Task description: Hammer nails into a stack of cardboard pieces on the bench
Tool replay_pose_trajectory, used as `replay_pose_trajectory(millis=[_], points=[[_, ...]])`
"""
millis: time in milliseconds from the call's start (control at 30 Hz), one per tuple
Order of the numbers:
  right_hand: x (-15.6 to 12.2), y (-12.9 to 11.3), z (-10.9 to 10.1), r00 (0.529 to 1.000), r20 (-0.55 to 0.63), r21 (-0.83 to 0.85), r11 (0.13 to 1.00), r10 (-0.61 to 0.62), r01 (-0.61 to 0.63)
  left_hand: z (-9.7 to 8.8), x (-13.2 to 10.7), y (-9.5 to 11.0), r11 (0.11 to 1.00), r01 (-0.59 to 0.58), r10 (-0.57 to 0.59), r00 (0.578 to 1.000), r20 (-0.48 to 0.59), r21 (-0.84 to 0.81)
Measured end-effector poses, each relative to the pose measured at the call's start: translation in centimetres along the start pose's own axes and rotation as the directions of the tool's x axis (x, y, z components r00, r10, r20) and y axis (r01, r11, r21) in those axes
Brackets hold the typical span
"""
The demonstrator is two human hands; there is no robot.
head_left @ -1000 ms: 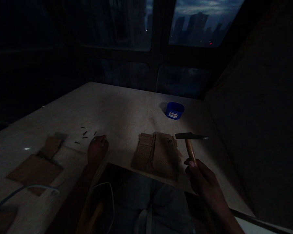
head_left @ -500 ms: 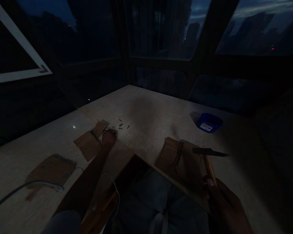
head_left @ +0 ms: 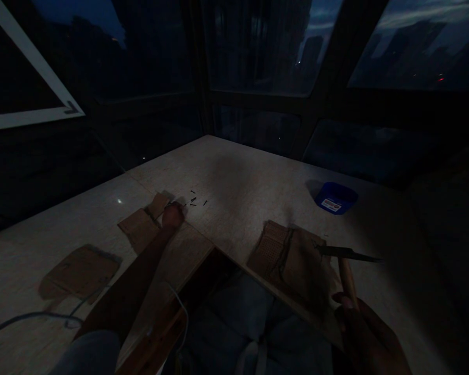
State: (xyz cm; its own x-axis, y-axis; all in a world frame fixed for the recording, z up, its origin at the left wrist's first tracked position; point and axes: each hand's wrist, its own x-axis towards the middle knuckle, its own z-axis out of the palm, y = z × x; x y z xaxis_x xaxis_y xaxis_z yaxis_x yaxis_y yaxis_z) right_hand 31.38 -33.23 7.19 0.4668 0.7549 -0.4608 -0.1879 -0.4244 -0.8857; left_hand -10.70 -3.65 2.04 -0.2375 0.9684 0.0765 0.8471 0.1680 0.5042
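Note:
In the dim light my right hand (head_left: 365, 325) is wrapped round the wooden handle of a hammer (head_left: 347, 276). The hammer's dark metal head is up, over the right edge of a cardboard piece (head_left: 303, 255). My left hand (head_left: 173, 214) rests low on the tabletop with its fingers bunched together. Whatever they pinch is too small and dark to make out. Just beyond its fingertips lie several loose nails (head_left: 193, 199). Another cardboard piece (head_left: 138, 227) lies beside that hand, on its left.
A blue plastic tub (head_left: 336, 198) with a white label stands at the back right of the pale tabletop (head_left: 250, 182). At the left are a cardboard piece (head_left: 82, 271) and a grey cable (head_left: 27, 315). Dark windows border the far edges.
My right hand and the hammer have moved slightly right and down. My left hand has barely shifted, staying by the nails. The cable at the left has slid lower.

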Motion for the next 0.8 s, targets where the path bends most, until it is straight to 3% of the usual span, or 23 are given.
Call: replay_pose_trajectory(millis=[133,233,300,367,433,500,633,733,800], points=[[0.0,-0.1,0.0,0.999,-0.026,-0.038,0.999,-0.019,0.018,0.8,-1.9,2.3,0.938,0.011,-0.026,0.999,-0.039,-0.347],[-0.4,-0.7,0.4,0.998,-0.050,-0.058,0.998,-0.038,0.035,1.9,-4.0,5.5,0.807,0.026,0.008,0.999,0.054,-0.590],[-0.5,-1.0,0.4,0.995,-0.068,-0.099,0.993,-0.078,0.072,2.6,-5.4,8.1,0.535,0.151,0.068,0.973,0.220,-0.832],[-0.3,-0.9,0.1,0.987,-0.086,-0.154,0.981,-0.133,0.119,3.3,-6.7,10.9,0.291,0.312,0.186,0.909,0.373,-0.905],[0.0,-0.6,-0.4,0.983,-0.086,-0.189,0.972,-0.162,0.143,4.0,-8.0,13.7,0.202,0.419,0.294,0.836,0.463,-0.885],[0.5,0.0,-1.0,0.985,-0.079,-0.187,0.973,-0.151,0.135,4.9,-9.2,16.3,0.213,0.471,0.372,0.771,0.516,-0.856],[1.3,0.7,-1.9,0.990,-0.081,-0.157,0.982,-0.117,0.104,6.8,-11.2,21.0,0.345,0.472,0.493,0.644,0.585,-0.811],[1.4,0.7,-2.1,0.985,-0.127,-0.137,0.985,-0.119,0.102,8.7,-12.3,24.1,0.449,0.416,0.565,0.553,0.612,-0.791],[1.4,0.7,-1.9,0.979,-0.161,-0.102,0.989,-0.124,0.109,10.3,-12.7,25.9,0.518,0.318,0.594,0.534,0.602,-0.794]])
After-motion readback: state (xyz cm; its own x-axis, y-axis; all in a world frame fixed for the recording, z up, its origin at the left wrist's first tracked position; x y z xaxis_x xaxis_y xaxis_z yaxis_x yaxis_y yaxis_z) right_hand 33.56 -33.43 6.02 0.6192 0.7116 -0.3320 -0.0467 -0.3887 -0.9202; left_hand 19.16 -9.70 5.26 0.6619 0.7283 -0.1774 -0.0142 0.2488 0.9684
